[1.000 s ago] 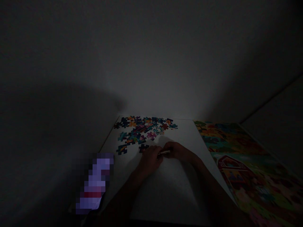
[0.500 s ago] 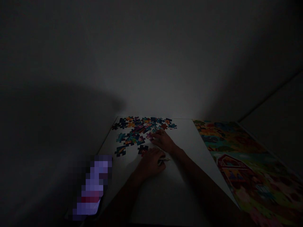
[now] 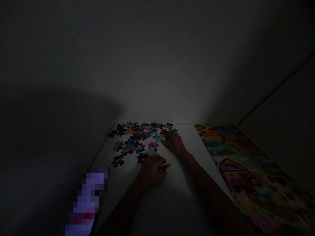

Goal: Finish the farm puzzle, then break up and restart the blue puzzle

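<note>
My left hand (image 3: pixel 153 168) rests low over the white tabletop, its fingers curled around a few thin puzzle pieces (image 3: pixel 165 165) that stick out edge-on at its right side. A dark puzzle piece (image 3: pixel 142 158) lies partly under its knuckles. Farther forward, my right hand (image 3: pixel 174 143) reaches to the right side of the loose pieces, thumb and fingers apart. Its fingertips are at a reddish-brown piece (image 3: pixel 165 131) and beside a teal piece (image 3: pixel 157 138); contact is hard to make out in the dim light. A pink puzzle piece (image 3: pixel 153 146) lies between the hands.
Many jigsaw pieces (image 3: pixel 133 142) are spread at the back left of the white table (image 3: pixel 187 131). Colourful farm and animal pictures (image 3: pixel 246 177) lie along the right. A blurred, lit phone-like device (image 3: pixel 86 196) is at the lower left. A wall (image 3: pixel 157 65) rises behind.
My right hand has moved from the pink piece, now uncovered, forward and right to the reddish-brown piece. My left hand keeps its pieces. The view has shifted slightly.
</note>
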